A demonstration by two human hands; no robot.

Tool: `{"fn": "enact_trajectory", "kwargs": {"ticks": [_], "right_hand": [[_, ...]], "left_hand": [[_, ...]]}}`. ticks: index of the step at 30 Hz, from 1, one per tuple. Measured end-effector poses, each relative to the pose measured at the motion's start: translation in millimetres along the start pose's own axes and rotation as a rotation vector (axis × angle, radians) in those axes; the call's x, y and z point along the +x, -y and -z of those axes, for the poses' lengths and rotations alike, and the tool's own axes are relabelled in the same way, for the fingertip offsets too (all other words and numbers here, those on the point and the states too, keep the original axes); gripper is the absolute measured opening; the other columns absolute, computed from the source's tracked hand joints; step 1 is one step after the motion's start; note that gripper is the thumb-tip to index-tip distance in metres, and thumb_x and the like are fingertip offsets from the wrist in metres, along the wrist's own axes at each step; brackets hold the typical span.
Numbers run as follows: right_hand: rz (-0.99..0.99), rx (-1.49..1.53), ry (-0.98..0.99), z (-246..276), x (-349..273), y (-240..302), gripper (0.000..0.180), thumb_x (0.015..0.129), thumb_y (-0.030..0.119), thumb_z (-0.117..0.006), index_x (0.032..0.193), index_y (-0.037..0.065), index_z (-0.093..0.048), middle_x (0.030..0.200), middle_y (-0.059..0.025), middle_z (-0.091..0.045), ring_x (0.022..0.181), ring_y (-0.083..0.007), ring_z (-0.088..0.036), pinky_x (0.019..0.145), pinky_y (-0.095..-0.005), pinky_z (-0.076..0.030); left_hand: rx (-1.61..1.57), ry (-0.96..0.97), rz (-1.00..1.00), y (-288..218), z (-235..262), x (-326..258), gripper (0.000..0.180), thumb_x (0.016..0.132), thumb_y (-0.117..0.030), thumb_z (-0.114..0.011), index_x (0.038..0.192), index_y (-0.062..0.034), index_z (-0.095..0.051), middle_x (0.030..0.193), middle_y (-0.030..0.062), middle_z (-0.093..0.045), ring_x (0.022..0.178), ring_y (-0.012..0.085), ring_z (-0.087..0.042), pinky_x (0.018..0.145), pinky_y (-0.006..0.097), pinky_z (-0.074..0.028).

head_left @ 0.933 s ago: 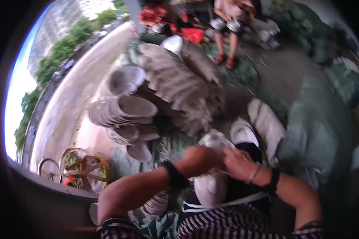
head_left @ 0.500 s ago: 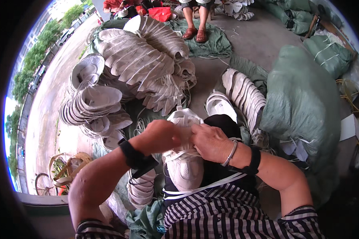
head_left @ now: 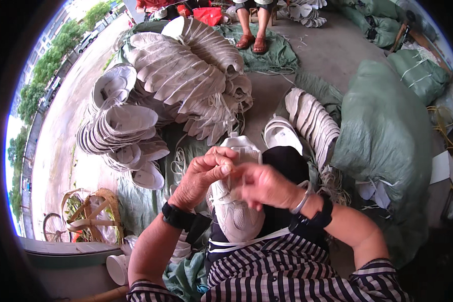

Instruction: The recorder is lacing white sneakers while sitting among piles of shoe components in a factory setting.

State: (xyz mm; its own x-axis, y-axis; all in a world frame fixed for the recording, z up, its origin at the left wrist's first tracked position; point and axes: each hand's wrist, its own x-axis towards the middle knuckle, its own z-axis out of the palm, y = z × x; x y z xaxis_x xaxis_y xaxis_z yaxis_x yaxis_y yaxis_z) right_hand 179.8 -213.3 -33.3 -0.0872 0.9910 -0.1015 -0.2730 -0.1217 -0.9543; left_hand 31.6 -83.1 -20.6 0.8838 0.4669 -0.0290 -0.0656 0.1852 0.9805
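Observation:
A white shoe upper (head_left: 237, 221) lies on my lap with its toe toward me. Above its lacing area, my left hand (head_left: 200, 176) is closed, thumb and forefinger pinched together; whatever is between them is too small to make out. Close beside it on the right, my right hand (head_left: 269, 186) is over the upper, its fingers bent and smeared by motion. My hands hide much of the upper's middle. White laces (head_left: 259, 240) run across my lap below the toe.
Stacks of nested white uppers stand at left (head_left: 121, 126), far centre (head_left: 186, 70) and right (head_left: 312, 123). A large green sack (head_left: 382, 126) bulges at right. Beyond sits another person, whose sandalled feet (head_left: 251, 44) show. A woven basket (head_left: 103, 211) stands at left.
My left hand has turned, and its pinched fingertips now show. My right hand has come off the upper's edge and swings blurred beside the left. The view has shifted slightly.

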Motion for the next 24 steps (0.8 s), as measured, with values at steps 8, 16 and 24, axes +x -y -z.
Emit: {"fn": "enact_trajectory", "kwargs": {"ticks": [8, 16, 24], "right_hand": [[0.3, -0.175, -0.079, -29, -24, 97, 0.035, 0.095, 0.028, -0.05, 0.077, 0.0, -0.061, 0.063, -0.0018, -0.058, 0.049, -0.0033, -0.051, 0.042, -0.0169, -0.037], [0.338, -0.08, -0.136, -10, -23, 93, 0.033, 0.096, 0.027, -0.047, 0.082, 0.0, -0.06, 0.068, -0.0081, -0.06, 0.05, -0.0063, -0.052, 0.042, -0.0178, -0.037], [0.299, 0.456, -0.959, 248, -157, 38, 0.015, 0.091, 0.021, -0.053, 0.085, 0.007, -0.055, 0.081, -0.0049, -0.057, 0.059, -0.0089, -0.05, 0.05, -0.0215, -0.041]], "left_hand": [[0.279, 0.073, 0.059, -12, -9, 3, 0.027, 0.087, -0.027, -0.061, 0.104, -0.0052, -0.066, 0.114, 0.0061, -0.056, 0.109, 0.019, -0.048, 0.097, 0.035, -0.036], [0.139, 0.158, 0.036, -40, -42, 0, 0.029, 0.089, -0.03, -0.058, 0.093, -0.0022, -0.066, 0.086, 0.0015, -0.063, 0.077, 0.0103, -0.055, 0.073, 0.026, -0.045], [-0.517, -0.96, -0.125, 1, 184, -71, 0.029, 0.096, -0.024, -0.044, 0.105, 0.0007, -0.056, 0.093, 0.0067, -0.063, 0.068, 0.0092, -0.052, 0.061, 0.022, -0.044]]}}
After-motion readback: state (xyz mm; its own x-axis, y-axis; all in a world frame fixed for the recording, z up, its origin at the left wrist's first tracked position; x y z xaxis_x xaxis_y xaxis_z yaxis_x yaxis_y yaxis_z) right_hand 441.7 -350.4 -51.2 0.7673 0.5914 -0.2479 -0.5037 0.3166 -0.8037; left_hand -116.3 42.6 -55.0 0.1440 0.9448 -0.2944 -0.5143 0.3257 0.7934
